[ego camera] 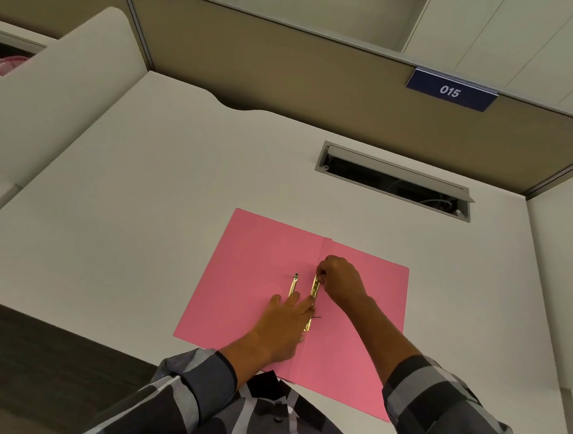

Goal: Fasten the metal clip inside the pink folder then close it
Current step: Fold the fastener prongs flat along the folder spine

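The pink folder lies open and flat on the white desk, its spine fold running up the middle. A gold metal clip bar rests along the fold, and a second gold strip lies just left of it. My right hand pinches the far end of the clip bar with its fingertips. Spread flat on the folder, my left hand has its fingers pressing on the near part of both metal pieces. The near end of the bar shows below my left fingers.
An open cable slot is cut into the white desk behind the folder. A beige partition with a blue "015" label stands at the back. The desk's front edge runs at lower left above a dark floor.
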`<action>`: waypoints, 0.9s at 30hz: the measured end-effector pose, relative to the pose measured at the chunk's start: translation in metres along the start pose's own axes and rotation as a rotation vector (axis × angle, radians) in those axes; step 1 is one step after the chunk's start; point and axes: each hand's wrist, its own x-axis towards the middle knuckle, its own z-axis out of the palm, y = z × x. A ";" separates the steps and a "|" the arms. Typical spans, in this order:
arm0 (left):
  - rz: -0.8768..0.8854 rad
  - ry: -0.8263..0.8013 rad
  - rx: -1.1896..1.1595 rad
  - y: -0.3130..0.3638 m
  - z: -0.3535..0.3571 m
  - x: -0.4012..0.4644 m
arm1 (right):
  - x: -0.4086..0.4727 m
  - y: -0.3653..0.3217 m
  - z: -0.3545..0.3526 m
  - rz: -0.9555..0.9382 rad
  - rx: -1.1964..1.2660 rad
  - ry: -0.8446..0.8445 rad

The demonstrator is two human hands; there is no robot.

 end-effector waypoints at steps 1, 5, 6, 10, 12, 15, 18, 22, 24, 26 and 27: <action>0.000 0.002 0.002 0.000 0.000 0.000 | 0.001 0.000 -0.001 -0.013 -0.022 -0.009; -0.002 -0.002 0.009 0.001 0.000 0.001 | 0.002 -0.003 -0.004 -0.066 -0.098 -0.042; -0.004 -0.004 0.009 0.001 0.001 0.001 | 0.002 -0.004 -0.004 -0.084 -0.116 -0.053; -0.003 -0.008 0.017 0.001 0.000 0.001 | 0.004 -0.003 -0.006 -0.138 -0.136 -0.081; -0.004 -0.009 0.019 0.001 0.000 0.001 | 0.006 -0.001 -0.007 -0.153 -0.126 -0.094; -0.003 0.000 0.016 0.001 0.000 0.000 | 0.009 0.002 -0.009 -0.155 -0.103 -0.097; 0.002 0.006 0.028 0.001 0.000 0.000 | 0.011 0.005 -0.011 -0.147 -0.066 -0.086; 0.001 0.004 0.026 0.001 -0.001 0.000 | 0.014 0.006 -0.013 -0.155 -0.034 -0.093; 0.000 0.003 0.022 0.001 -0.001 0.000 | 0.017 0.005 -0.014 -0.168 -0.035 -0.110; -0.001 0.002 0.014 0.001 -0.001 0.000 | 0.020 0.004 -0.016 -0.178 -0.041 -0.132; -0.001 0.002 0.011 0.002 -0.001 0.001 | 0.021 0.004 -0.017 -0.182 -0.043 -0.143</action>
